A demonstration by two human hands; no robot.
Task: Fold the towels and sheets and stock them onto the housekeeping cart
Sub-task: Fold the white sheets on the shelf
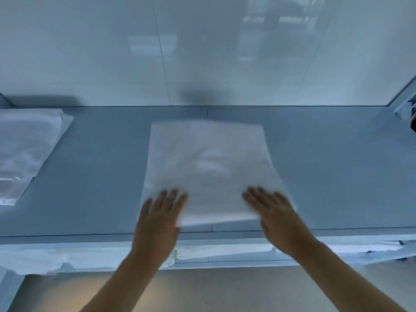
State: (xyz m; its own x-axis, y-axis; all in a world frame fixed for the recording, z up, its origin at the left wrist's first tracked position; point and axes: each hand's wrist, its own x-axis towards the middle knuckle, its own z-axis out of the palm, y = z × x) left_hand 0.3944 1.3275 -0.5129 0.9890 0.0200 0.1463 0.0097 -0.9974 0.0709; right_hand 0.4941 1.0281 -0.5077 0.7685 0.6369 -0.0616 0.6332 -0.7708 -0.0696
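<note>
Grey tabletop [326, 176] against glossy white wall. Left hand [158, 218] and right hand [273, 216] flat, fingers straight, on near corners of folded white sheet [209, 163], mid-table. Folded stack [24, 152] far left.

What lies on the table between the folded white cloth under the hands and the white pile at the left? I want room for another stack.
Only bare grey table shows there, in the head view.

Left hand [157, 218] and right hand [275, 216], blurred, seemingly lie flat on the folded white sheet [208, 167].
</note>
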